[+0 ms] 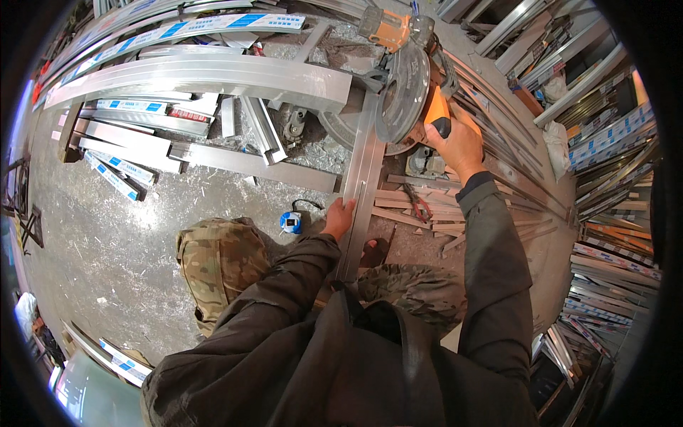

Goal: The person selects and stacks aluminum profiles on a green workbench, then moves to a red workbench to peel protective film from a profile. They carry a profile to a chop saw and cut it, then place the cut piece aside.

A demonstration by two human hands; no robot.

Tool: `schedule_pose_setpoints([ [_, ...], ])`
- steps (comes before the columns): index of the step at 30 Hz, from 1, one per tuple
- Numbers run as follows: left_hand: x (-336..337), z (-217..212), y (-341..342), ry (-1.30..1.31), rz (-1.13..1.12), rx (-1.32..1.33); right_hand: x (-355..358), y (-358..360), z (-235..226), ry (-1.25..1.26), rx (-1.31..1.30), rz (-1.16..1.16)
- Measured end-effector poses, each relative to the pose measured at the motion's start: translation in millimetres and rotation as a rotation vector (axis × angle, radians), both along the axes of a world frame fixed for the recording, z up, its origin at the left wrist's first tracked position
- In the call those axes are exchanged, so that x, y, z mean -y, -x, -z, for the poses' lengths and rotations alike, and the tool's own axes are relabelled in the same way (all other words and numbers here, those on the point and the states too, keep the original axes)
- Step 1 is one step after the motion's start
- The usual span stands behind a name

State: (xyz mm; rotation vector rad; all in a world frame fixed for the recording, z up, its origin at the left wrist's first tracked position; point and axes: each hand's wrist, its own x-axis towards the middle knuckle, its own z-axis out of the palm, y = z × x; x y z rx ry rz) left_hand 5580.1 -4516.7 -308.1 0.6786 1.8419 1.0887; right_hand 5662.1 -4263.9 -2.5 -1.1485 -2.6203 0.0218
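My right hand (461, 142) is wrapped round the orange and black handle (437, 110) of a mitre saw (402, 96). The saw's round guard stands over the far part of a long aluminium profile (364, 186). That silvery profile runs from under the saw back toward my lap, between my knees. My left hand (340, 219) grips its left edge, fingers closed, about midway along the visible length. The saw's blade edge is mostly hidden by the guard, so I cannot tell whether it touches the metal. A blue and white tape measure (290, 222) lies on the floor left of my left hand.
A wide aluminium beam (213, 80) stretches left from beside the saw. Offcuts (128, 146) and a flat bar (256, 165) lie below it. Red-handled pliers (420, 203) rest on stacked strips (398, 213) to the right. Racks of profiles (612, 274) line the right side. Metal shavings litter the floor (128, 249).
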Motion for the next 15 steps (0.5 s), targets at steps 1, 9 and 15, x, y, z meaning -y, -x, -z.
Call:
schedule_pose_setpoints([
  [1, 0.3, -0.3, -1.6, -0.017, -0.022, -0.010, -0.3, 0.1, 1.2, -0.019, -0.010, -0.011],
  [9, -0.3, -13.3, 3.3, 0.023, -0.007, -0.008, 10.2, 5.6, -4.9, 0.087, 0.059, 0.063],
  [15, -0.5, -23.6, 5.5, 0.035, 0.020, 0.023, 11.8, 3.2, 0.4, 0.084, 0.065, 0.070],
])
